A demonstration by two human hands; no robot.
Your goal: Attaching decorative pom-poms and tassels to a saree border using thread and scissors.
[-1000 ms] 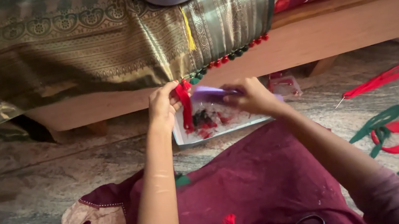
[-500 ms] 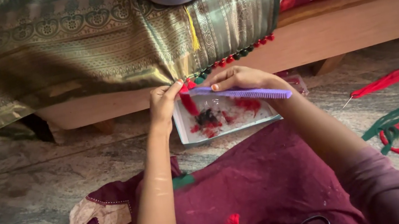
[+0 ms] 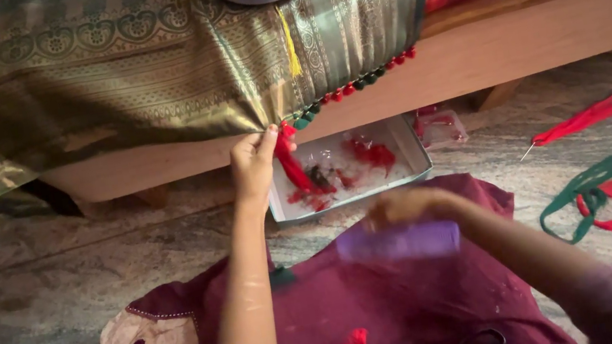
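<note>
From my head camera: my left hand pinches the red tassel at the sari's edge; I should keep it taut. My right hand (blurred) grips a purple comb over my lap. The white tray of thread scraps sits close beneath, crowding the tassel.

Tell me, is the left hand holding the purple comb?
No, the left hand pinches a red tassel at the cloth edge, while the blurred purple comb is in the right hand.
</note>
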